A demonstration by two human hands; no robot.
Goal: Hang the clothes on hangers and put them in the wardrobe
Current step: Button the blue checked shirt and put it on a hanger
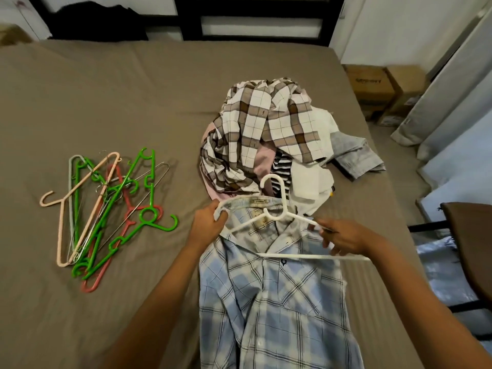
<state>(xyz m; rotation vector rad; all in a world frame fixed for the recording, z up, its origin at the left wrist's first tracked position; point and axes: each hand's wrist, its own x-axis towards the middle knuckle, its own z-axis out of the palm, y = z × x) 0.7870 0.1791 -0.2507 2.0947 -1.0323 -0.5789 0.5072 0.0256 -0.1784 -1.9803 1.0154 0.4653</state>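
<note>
A light blue plaid shirt [271, 296] lies on the bed in front of me, collar pointing away. My left hand [206, 226] grips the collar at its left end. A white plastic hanger [279, 209] sits over the collar, its left arm tucked inside the shirt. My right hand [343, 237] holds the hanger's right arm, which sticks out past the shirt's right shoulder. Beyond the shirt lies a heap of clothes [263, 137] topped by a brown and white checked shirt.
Several loose hangers [106, 211], green, pink, red and wire, lie in a pile on the brown bed sheet [106, 102] at the left. Cardboard boxes [383, 89] and a curtain stand right of the bed. A dark garment [98, 22] hangs on the black bed frame.
</note>
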